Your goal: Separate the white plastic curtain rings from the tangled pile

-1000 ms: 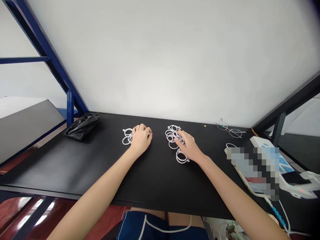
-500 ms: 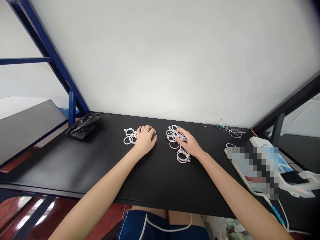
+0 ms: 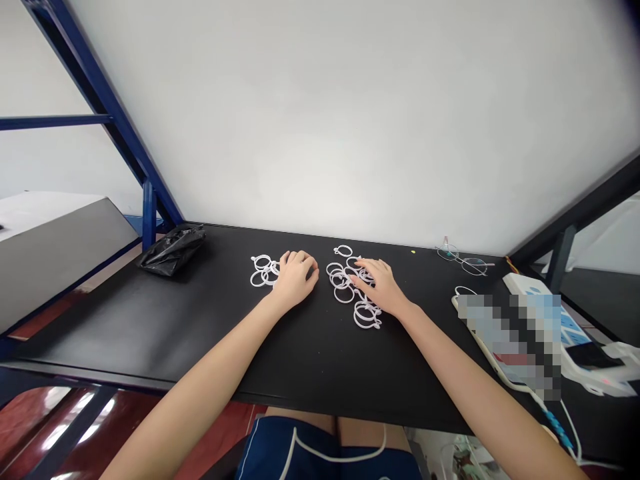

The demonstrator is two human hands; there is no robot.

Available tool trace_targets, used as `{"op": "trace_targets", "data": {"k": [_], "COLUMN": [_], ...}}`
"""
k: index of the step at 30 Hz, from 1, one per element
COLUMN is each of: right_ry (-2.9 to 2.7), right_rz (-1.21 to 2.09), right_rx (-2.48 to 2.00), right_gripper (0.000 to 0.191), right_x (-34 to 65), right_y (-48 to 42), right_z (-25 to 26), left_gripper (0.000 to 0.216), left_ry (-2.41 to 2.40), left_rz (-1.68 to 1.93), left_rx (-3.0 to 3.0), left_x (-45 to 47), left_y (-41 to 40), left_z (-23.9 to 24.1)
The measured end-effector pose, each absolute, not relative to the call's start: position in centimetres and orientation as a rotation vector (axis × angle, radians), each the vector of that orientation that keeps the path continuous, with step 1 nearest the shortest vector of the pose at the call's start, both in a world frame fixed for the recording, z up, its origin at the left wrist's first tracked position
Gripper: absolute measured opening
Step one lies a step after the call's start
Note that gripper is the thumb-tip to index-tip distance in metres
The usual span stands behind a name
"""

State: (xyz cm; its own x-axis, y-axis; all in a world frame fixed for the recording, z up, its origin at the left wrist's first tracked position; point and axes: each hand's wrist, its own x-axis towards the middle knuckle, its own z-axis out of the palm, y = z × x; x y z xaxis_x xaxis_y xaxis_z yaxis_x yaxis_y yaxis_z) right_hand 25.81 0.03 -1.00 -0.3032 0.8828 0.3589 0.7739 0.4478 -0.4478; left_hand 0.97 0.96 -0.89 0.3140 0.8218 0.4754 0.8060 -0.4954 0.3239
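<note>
Several white rings (image 3: 345,277) lie under the right grip (image 3: 383,287).

black desk (image 3: 175,320) and blue metal frame (image 3: 114,113) suggest a dorm room.

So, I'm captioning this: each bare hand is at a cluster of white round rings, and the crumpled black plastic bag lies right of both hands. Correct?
One side is wrong: in the head view, the crumpled black plastic bag lies to the left of the bare left hand and bare right hand, each at a cluster of white round rings.
</note>
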Motion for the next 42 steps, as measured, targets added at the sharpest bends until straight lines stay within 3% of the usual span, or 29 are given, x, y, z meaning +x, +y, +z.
{"op": "trace_targets", "data": {"k": [13,25,30,36,42], "right_ry": [-2.316,-2.265,-2.115,-1.676,-1.780], "right_rz": [0.119,0.006,-0.007,0.329,0.317], "right_rx": [-1.445,-1.536,-1.380,-1.330,-1.201], "right_gripper": [0.029,0.015,0.016,0.022,0.021], "right_x": [24.0,23.0,23.9,24.9,24.4], "right_y": [6.1,7.4,5.3,-0.6,-2.8], "right_z": [-0.3,0.2,1.4,1.0,0.6], "left_gripper": [0.027,0.026,0.021,0.021,0.021], "left_ry": [1.107,0.931,1.017,1.032,0.960], "left_rz": [0.648,0.725,0.775,0.822,0.794], "left_rx": [2.741,2.749,2.727,2.703,2.705], "left_x": [1.9,2.3,2.1,2.6,2.9], "left_y": [-0.7,-1.0,-0.9,-1.5,-2.0], "left_z": [-0.8,-0.9,-0.1,0.4,0.5]}}
